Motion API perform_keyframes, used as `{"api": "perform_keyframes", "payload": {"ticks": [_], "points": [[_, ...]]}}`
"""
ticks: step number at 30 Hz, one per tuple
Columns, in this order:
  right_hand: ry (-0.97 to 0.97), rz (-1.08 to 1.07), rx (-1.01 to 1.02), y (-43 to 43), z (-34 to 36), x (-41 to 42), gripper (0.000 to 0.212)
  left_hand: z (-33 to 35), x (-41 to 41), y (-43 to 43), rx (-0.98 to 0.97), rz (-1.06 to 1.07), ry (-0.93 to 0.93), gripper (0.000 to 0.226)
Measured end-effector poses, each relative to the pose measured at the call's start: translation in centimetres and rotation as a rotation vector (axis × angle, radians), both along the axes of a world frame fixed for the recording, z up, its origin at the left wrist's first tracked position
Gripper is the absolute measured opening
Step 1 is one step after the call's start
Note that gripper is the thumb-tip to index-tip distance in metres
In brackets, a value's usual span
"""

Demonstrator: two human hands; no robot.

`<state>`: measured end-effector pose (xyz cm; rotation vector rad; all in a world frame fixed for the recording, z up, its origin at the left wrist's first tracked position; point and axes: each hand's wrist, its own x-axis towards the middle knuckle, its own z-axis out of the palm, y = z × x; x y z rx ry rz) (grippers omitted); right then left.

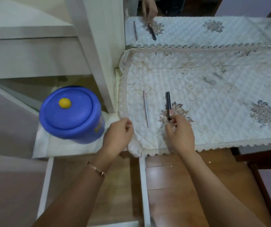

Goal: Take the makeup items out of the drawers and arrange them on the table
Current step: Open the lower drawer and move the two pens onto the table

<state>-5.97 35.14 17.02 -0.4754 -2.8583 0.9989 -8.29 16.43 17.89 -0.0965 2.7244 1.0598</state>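
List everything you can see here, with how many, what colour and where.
Slim pink makeup pencil: one, pale pink, lying on the cloth.
Slim black makeup pen: one, black, right of the pencil, by a flower motif.
Quilted lace-edged cloth: one, white with grey flowers, covering the table.
Round plastic tub: one, blue with a yellow lid knob, left of the table.
Mirror: one, behind the table, reflecting both items.
Open drawer: one, white walls, under the arms.
Bracelet: one, rose gold, left wrist.
Left hand: fingers curled at the cloth's corner.
Right hand: pinches the pen's near end.
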Motion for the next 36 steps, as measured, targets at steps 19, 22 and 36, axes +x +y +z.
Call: {"api": "perform_keyframes", "payload": {"ticks": [19,22,36], "points": [[-0.357,-0.062,0.151,-14.8,-4.3,29.1,0.058,-6.8,29.3,-25.7,-0.133,0.015,-0.096,0.070],[-0.361,-0.054,0.201,-15.1,-4.6,28.9,0.061,-6.7,29.5,-25.7,-0.085,0.017,-0.115,0.060],[-0.163,0.095,0.439,-14.6,-5.1,17.8,0.067,-7.4,19.7,-24.4,-0.273,0.022,0.109,0.054]]}}
